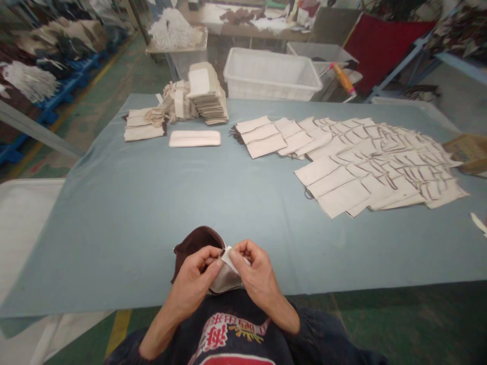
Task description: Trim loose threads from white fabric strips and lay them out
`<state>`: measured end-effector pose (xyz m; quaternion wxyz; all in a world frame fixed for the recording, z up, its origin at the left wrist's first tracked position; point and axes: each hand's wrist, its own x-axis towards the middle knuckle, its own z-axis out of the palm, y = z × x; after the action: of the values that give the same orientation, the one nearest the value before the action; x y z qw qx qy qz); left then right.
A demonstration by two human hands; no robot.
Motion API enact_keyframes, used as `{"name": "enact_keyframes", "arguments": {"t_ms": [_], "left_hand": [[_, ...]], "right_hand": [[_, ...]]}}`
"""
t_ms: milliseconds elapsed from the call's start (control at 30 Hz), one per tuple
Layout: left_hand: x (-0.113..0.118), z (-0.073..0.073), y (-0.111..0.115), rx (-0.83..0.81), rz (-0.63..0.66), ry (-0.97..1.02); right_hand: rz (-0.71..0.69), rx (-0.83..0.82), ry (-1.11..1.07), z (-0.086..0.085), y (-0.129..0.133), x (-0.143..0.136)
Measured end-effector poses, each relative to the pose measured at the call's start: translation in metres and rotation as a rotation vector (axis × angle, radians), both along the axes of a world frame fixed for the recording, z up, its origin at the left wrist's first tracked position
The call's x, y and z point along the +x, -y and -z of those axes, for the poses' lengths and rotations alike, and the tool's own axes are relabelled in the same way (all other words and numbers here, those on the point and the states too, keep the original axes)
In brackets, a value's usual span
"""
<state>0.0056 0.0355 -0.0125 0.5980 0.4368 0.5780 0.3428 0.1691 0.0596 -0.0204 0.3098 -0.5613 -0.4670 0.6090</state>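
Observation:
A small fabric pouch (198, 242), dark brown on one side and pale on the other, is held at the table's near edge in front of my body. My left hand (195, 276) pinches the pouch's rim between thumb and fingers, next to a tiny dark piece that may be a zipper end. Beside it, my right hand (257, 274) grips a small white slip of cloth or paper (228, 257) under the thumb, against the same rim. The fingertips of both hands nearly meet. Part of the pouch is hidden behind my hands.
Overlapping rows of flat cream fabric pieces (342, 187) cover the right of the blue-grey table (152, 203). At the back left stand a stack of cream pieces (207, 94), a bundle (178, 101) and a flat oblong pad (195, 138). White plastic bins (272, 73) stand beyond.

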Motion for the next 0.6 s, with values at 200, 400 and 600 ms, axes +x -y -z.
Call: {"name": "enact_keyframes", "arguments": {"t_ms": [200,400,600], "left_hand": [[-0.0021,0.005,0.0016,-0.029,0.001,0.053],[-0.0035,0.006,0.0018,-0.034,-0.012,0.063],[-0.0054,0.0068,0.0027,-0.041,0.011,0.081]], "right_hand": [[-0.043,0.008,0.04,0.0061,-0.0022,0.001],[-0.053,-0.008,0.058,0.005,-0.0046,0.0013],[-0.076,-0.022,0.052,0.0032,-0.0069,0.0014]]}}
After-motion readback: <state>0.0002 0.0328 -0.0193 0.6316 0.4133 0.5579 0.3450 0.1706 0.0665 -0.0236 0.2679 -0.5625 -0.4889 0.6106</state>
